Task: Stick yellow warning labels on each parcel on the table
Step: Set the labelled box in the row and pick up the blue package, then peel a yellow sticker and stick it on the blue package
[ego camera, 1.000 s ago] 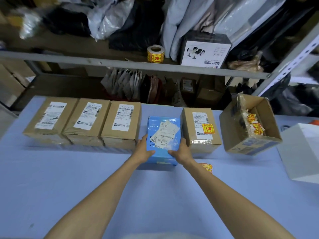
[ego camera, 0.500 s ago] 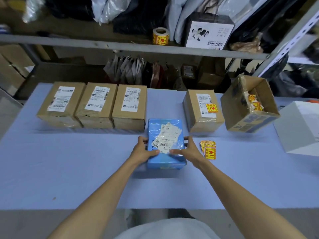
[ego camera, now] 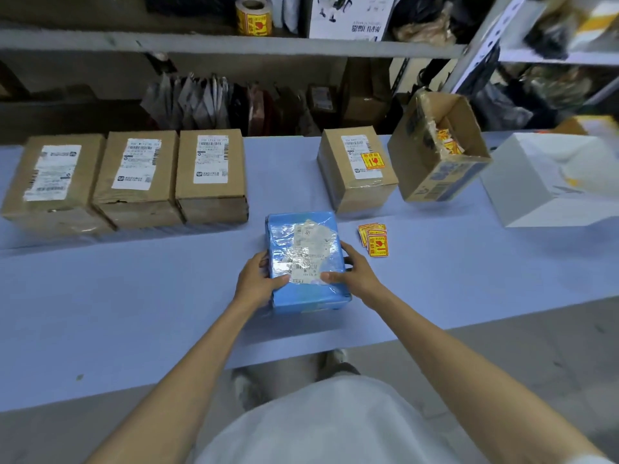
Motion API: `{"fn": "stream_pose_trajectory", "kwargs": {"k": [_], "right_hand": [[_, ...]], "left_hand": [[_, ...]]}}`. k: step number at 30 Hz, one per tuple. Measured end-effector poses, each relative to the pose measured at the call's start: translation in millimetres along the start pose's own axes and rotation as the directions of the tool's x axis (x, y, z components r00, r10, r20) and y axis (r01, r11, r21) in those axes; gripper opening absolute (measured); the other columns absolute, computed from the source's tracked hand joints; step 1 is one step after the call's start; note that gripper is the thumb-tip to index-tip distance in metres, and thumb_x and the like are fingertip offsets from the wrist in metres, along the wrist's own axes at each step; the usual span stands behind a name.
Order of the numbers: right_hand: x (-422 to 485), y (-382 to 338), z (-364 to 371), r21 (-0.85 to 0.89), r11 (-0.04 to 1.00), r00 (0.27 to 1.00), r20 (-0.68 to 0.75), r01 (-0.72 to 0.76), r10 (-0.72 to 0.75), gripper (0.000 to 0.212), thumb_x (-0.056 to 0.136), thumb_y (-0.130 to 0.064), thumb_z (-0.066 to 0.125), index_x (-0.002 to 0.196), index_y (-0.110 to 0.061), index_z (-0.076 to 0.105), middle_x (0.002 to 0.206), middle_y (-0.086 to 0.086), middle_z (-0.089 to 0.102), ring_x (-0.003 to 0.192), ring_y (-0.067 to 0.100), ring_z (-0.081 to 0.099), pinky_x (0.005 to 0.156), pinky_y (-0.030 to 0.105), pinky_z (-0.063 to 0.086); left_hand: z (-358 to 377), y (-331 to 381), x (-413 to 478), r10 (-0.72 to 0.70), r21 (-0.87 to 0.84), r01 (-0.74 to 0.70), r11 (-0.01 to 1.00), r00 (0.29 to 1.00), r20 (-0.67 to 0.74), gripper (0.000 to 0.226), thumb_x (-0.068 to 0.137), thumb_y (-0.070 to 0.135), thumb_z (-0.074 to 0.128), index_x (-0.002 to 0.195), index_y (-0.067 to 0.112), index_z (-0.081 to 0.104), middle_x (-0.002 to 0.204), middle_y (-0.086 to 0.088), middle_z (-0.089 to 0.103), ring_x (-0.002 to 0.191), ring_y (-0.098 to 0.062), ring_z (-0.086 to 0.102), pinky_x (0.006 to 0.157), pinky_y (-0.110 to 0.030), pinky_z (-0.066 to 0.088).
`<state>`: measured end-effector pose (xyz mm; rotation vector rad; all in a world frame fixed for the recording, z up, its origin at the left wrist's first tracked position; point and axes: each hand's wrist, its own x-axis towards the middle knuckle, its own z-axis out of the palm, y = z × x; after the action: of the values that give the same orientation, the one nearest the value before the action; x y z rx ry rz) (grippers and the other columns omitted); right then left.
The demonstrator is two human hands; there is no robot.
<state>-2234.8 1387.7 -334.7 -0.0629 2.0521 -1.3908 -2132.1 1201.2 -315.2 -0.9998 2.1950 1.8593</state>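
1. Pale blue surface (ego camera: 134,296) runs in front of me, with cluttered metal shelving (ego camera: 201,45) behind it and a roll of yellow labels (ego camera: 253,15) on the shelf.
2. Three brown parcels (ego camera: 139,175) sit side by side at the far left; a fourth brown parcel (ego camera: 356,169), already bearing a yellow label (ego camera: 372,161), stands farther right.
3. Loose yellow warning labels (ego camera: 374,239) lie just right of the blue parcel (ego camera: 306,262).
4. My left hand (ego camera: 256,283) and right hand (ego camera: 355,277) clasp the blue parcel's sides, thumbs on top.
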Motion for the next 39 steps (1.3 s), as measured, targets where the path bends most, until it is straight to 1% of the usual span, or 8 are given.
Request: {"fn": "stream_pose_trajectory", "kwargs": {"k": [6,9,13,18,26,32,35,39], "right_hand": [[4,3,-14,-0.036,0.999,0.998,0.06,0.013,-0.011,0.069,0.075,-0.031,0.081,0.134,-0.026,0.047,0.114,0.001,0.064,0.101,0.018,0.064,0.08,0.03,0.056],[13,7,-38,-0.074,0.997,0.997,-0.079,0.016,-0.021,0.045,0.084,-0.036,0.07,0.122,-0.014,0.06,0.107,0.008,0.068,0.092,0.022,0.066,0.074,0.03,0.054],[35,16,-76,-0.517,0.856,0.932,-0.322,-0.026,-0.166,0.031,0.086,-0.018,0.067,0.114,-0.006,0.063,0.108,0.014,0.064,0.1,0.031,0.06,0.079,0.033,0.045],[54,35,-92,-0.863,0.501,0.968,-0.069,0.062,-0.24,0.039,0.09,-0.016,0.06,0.125,-0.001,0.053,0.14,0.013,0.045,0.122,0.034,0.042,0.081,0.043,0.046],[63,53,-105,-0.928,0.258,0.909,0.158,0.27,-0.386,0.018,0.08,0.001,0.066,0.098,0.001,0.066,0.108,0.018,0.063,0.093,0.039,0.055,0.055,0.031,0.032],[54,39,-103,-0.827,0.448,0.824,0.031,0.339,-0.566,0.016,0.088,-0.012,0.066,0.101,-0.005,0.071,0.105,0.013,0.067,0.097,0.037,0.058,0.063,0.035,0.046],[47,10,-74,-0.632,0.685,0.828,-0.119,0.362,-0.547,0.022,0.09,-0.019,0.065,0.109,-0.008,0.071,0.113,0.008,0.065,0.109,0.027,0.057,0.083,0.037,0.049],[32,-31,-28,-0.363,0.79,0.811,-0.135,0.494,-0.569,0.025,0.089,-0.015,0.064,0.112,-0.008,0.07,0.118,0.008,0.066,0.109,0.019,0.06,0.092,0.027,0.046]], "left_hand": [[8,-5,2,-0.043,0.012,0.044,0.999,0.995,-0.087,0.062,0.076,0.002,0.076,0.132,0.011,0.051,0.127,-0.006,0.058,0.102,-0.018,0.057,0.095,-0.034,0.047],[13,-10,6,-0.066,0.022,0.07,0.997,0.989,-0.131,0.065,0.076,0.006,0.077,0.134,0.017,0.05,0.126,-0.003,0.059,0.109,-0.024,0.06,0.099,-0.042,0.048],[21,-9,4,-0.086,0.005,0.088,0.996,0.983,-0.165,0.064,0.078,0.005,0.074,0.135,0.023,0.051,0.112,0.005,0.06,0.107,-0.025,0.062,0.098,-0.045,0.048],[26,-9,3,-0.124,0.016,0.131,0.991,0.964,-0.235,0.071,0.078,0.007,0.075,0.14,0.023,0.046,0.127,-0.003,0.059,0.109,-0.022,0.06,0.097,-0.038,0.048],[31,-9,6,-0.148,0.03,0.162,0.986,0.951,-0.271,0.07,0.078,0.004,0.074,0.14,0.021,0.046,0.123,-0.003,0.059,0.106,-0.023,0.061,0.091,-0.035,0.051],[33,5,3,-0.122,0.129,0.166,0.978,0.948,-0.292,0.081,0.078,0.002,0.073,0.146,0.016,0.033,0.138,-0.009,0.043,0.127,-0.026,0.046,0.1,-0.032,0.041],[53,31,-2,0.215,0.323,-0.099,0.941,0.913,-0.348,0.062,0.08,0.003,0.067,0.136,0.016,0.043,0.13,-0.003,0.044,0.122,-0.018,0.041,0.099,-0.022,0.036],[78,66,11,0.14,-0.02,-0.142,0.99,0.987,-0.079,0.014,0.089,0.021,0.065,0.102,0.022,0.062,0.1,0.003,0.066,0.09,-0.012,0.062,0.084,-0.03,0.051]]}}
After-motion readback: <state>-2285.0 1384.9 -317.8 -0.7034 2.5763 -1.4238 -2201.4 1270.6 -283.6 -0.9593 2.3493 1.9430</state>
